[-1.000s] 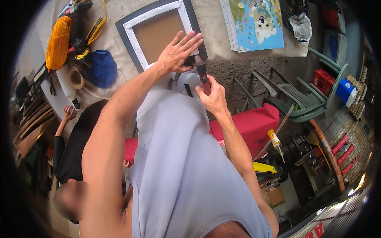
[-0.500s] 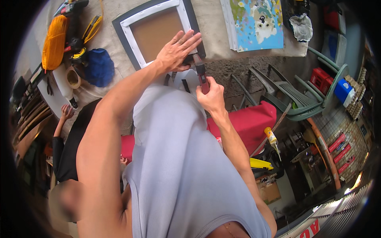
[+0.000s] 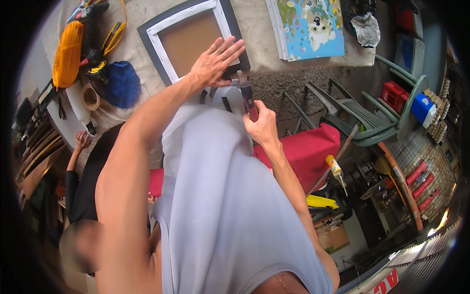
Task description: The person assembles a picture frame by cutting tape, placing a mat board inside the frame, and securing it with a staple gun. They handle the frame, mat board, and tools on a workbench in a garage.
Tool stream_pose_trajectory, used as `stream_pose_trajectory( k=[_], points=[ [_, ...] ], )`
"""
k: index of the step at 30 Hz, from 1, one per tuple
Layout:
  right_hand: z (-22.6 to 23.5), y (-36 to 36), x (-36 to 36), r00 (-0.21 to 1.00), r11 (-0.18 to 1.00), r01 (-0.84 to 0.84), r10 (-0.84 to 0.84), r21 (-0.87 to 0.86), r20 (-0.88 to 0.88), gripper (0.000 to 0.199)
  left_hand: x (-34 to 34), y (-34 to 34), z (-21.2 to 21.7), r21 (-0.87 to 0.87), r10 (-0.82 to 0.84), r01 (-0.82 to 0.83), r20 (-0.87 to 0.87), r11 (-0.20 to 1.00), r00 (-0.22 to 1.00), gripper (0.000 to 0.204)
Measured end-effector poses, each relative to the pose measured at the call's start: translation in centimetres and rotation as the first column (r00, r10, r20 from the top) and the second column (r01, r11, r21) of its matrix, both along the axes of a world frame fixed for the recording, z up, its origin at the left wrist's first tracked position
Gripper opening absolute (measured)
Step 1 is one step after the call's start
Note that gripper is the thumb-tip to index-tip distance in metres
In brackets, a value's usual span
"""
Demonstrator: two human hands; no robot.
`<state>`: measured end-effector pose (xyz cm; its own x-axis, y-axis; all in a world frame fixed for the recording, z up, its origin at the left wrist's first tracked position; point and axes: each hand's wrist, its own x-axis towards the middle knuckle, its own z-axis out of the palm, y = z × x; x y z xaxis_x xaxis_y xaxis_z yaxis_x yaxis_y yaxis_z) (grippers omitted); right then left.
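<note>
On the table lies a dark-edged picture frame [image 3: 155, 46] holding a white-bordered stretched canvas [image 3: 161, 58], brown back facing up. My left hand [image 3: 215, 62] rests flat across their near right corner, fingers stretched and slightly apart, holding nothing. My right hand [image 3: 262, 122], just off the table's front edge, is closed round a dark red and black hand tool [image 3: 249, 100] shaped like a staple gun. The tool's tip points at the frame's near right corner; whether it touches the frame I cannot tell.
Right of the frame lies a stack of painted canvases [image 3: 313, 34], beside a crumpled white cloth [image 3: 365, 29]. Orange cord [image 3: 68, 54], a blue cloth [image 3: 122, 84] and a tape roll [image 3: 90, 95] are at left. Another person's hand [image 3: 82, 139] is at far left; green chairs [image 3: 362, 120] stand at right.
The tool in my right hand has drawn back slightly toward me from the frame's corner. My left hand stays flat on the frame. The whole view has shifted a little.
</note>
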<state>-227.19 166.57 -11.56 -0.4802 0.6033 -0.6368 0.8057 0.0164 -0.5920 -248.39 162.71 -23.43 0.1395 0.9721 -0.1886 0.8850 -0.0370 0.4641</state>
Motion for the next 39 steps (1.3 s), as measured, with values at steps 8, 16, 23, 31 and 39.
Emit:
stream_pose_trajectory(
  k=[8, 16, 23, 31, 39],
  points=[
    [-1.1, -1.6, -0.6, 0.978, 0.999, -0.032, 0.034, 0.014, -0.204, 0.049, -1.4, -0.8, 0.5, 0.09, 0.041, -0.049, 0.088, 0.995, 0.995, 0.12],
    [-1.0, -3.1, -2.3, 0.986, 0.991, -0.071, 0.053, -0.114, -0.156, 0.053, -8.2, -4.2, 1.8, 0.195, 0.309, -0.296, -0.039, 0.935, 0.95, 0.14],
    [-1.8, -3.9, -3.4, 0.985, 0.991, -0.087, 0.07, -0.101, -0.16, 0.054, -9.7, -3.5, 4.7, -0.025, 0.346, -0.371, -0.312, 0.928, 0.885, 0.116],
    [-1.3, -4.2, -3.9, 0.994, 0.982, -0.063, 0.046, -0.177, -0.101, 0.054, -10.2, -1.8, 6.8, -0.401, 0.27, -0.344, -0.231, 0.849, 0.935, 0.141],
    [-1.2, -5.0, -4.4, 0.994, 0.984, -0.047, 0.029, -0.17, -0.109, 0.053, -10.4, -1.5, 7.1, -0.448, 0.25, -0.313, -0.196, 0.837, 0.948, 0.141]
  ],
)
